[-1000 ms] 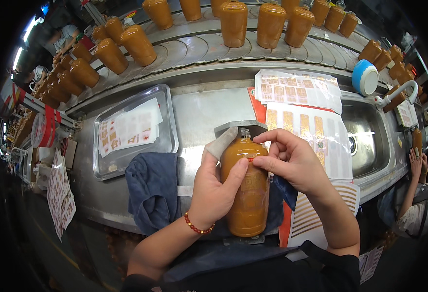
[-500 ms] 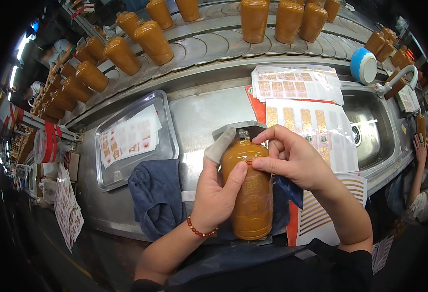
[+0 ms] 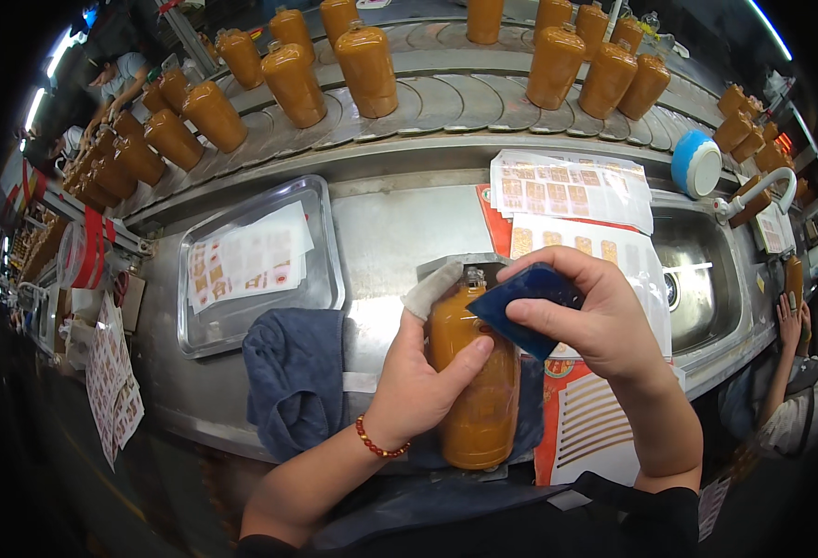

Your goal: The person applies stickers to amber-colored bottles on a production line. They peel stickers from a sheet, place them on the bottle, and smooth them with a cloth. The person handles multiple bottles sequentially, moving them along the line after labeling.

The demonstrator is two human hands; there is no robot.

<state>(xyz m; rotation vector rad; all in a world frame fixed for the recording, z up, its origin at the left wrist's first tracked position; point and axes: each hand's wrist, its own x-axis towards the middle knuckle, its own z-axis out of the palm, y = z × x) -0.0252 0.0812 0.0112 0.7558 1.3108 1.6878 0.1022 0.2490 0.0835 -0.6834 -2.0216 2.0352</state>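
Observation:
An amber-brown glass bottle [image 3: 479, 418] lies slanted in front of me, its clear neck pointing away toward a grey metal block [image 3: 495, 260]. My left hand [image 3: 414, 386] is closed round the bottle's left side, thumb across its front, a whitish cover on one finger. A red bead bracelet [image 3: 378, 439] circles that wrist. Between the thumb and fingers of my right hand [image 3: 604, 312] is a flat blue scraper [image 3: 525, 290], its edge at the bottle's upper right shoulder. The scraper and thumb hide part of the bottle's front.
Left of the bottle are a bunched blue cloth [image 3: 288, 381] and a metal tray [image 3: 325, 200] with label sheets. More label sheets [image 3: 572, 191] lie to the right, beside a sink [image 3: 706, 251]. Brown bottles stand on a conveyor [image 3: 446, 102] behind; a co-worker's hands [image 3: 788, 321] show far right.
My right fingertips have left the bottle's shoulder, and the scraper, earlier hanging below that hand, is now raised against it. Bottles on the conveyor have shifted right. The view has shifted slightly.

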